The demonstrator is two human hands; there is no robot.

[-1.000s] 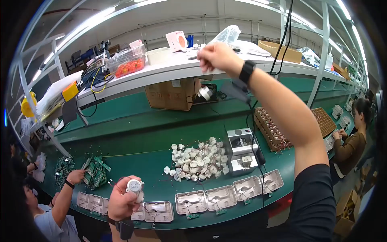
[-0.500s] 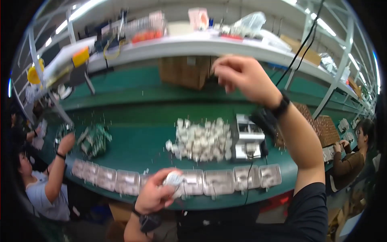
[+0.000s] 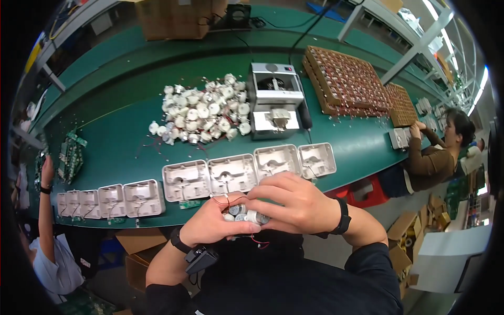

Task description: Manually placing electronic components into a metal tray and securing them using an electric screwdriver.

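White parts (image 3: 241, 211) (perhaps motors) partly show between hands (image 3: 212, 224) (image 3: 300, 206).

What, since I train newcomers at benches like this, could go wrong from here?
One of the round white parts bunched between the left hand and right hand could slip, as they are held near the front edge of the green bench. The red wires hanging loose below them might snag or get tugged. An arm could also bump the white housings lined up along that edge.
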